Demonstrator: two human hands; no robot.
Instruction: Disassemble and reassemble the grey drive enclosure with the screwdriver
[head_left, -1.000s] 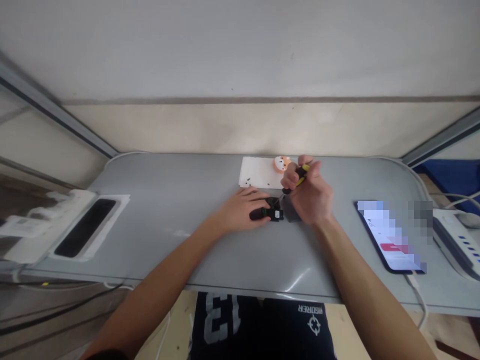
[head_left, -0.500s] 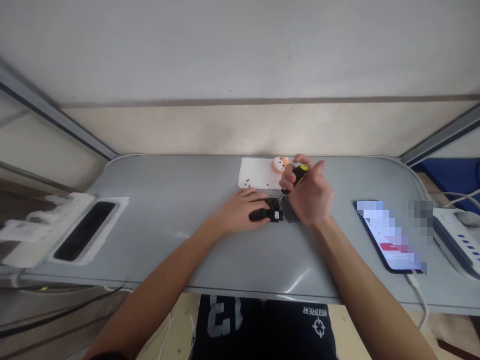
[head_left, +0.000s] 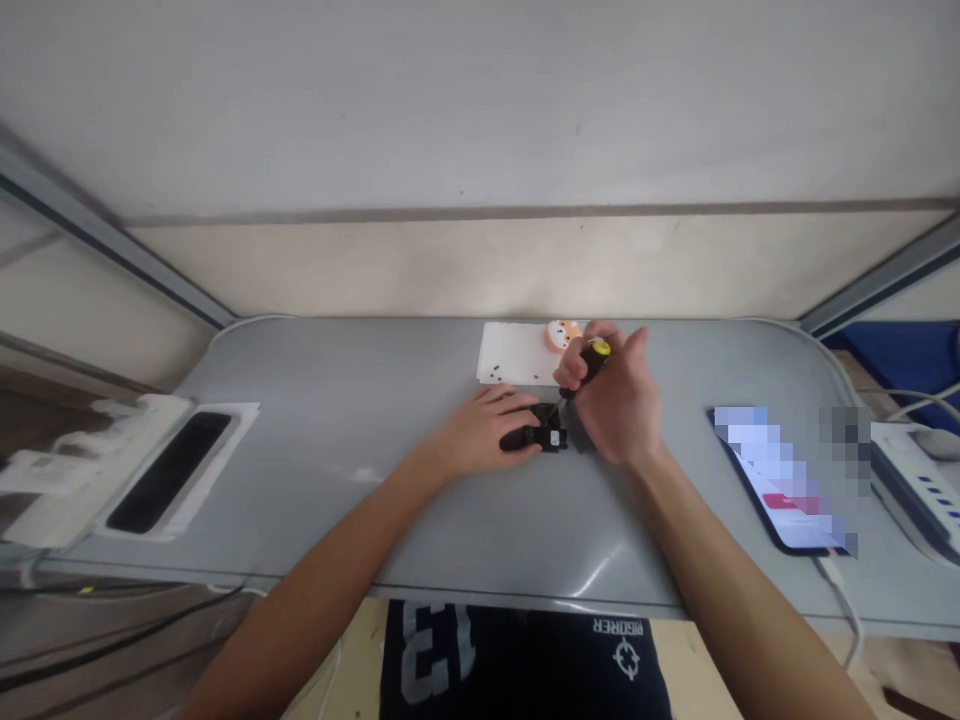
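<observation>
My left hand [head_left: 484,430] lies on the table with thumb and fingers around a small black device [head_left: 551,438], which has a pale label and looks opened up. Its exact kind does not show. In my right hand [head_left: 619,400] is a screwdriver [head_left: 594,362] with a black and yellow handle, held slanted, its thin shaft running down to the device. The thumb stands off the handle while the fingers curl round it. Where the tip meets the device is too small to make out. Just beyond, several tiny dark screws lie on white paper [head_left: 517,350].
An orange and white animal-faced object [head_left: 561,336] rests on the paper. To the left lie a dark phone [head_left: 171,472] and a white power strip [head_left: 135,440] with plugs. On the right are a lit, cabled phone [head_left: 780,490] and another power strip [head_left: 919,480].
The screwdriver handle has turned a little and stands slightly more upright, with my right hand shifted a little left. My left hand keeps its hold on the device. The view has tilted slightly.
</observation>
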